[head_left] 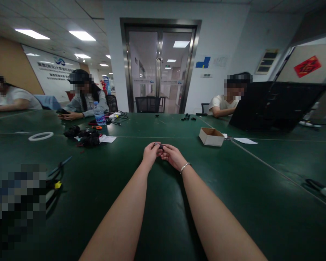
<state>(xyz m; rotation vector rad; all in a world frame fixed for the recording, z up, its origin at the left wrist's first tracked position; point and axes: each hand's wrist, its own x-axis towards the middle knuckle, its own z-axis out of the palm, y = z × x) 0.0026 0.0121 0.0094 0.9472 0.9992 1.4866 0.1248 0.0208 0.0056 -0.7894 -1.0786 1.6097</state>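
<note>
My left hand point(151, 154) and my right hand point(172, 155) meet above the dark green table point(163, 203), arms stretched forward. Between the fingertips of both hands sits a small dark part point(160, 146), pinched from each side; its shape is too small to make out. A silver bracelet point(185, 167) circles my right wrist.
A small open cardboard box point(211, 136) stands to the right of my hands, a pile of black parts point(84, 137) and a white tape ring point(40, 136) to the left. A water bottle point(99, 114) and a black laptop point(274, 105) stand farther back. Three people sit around the table.
</note>
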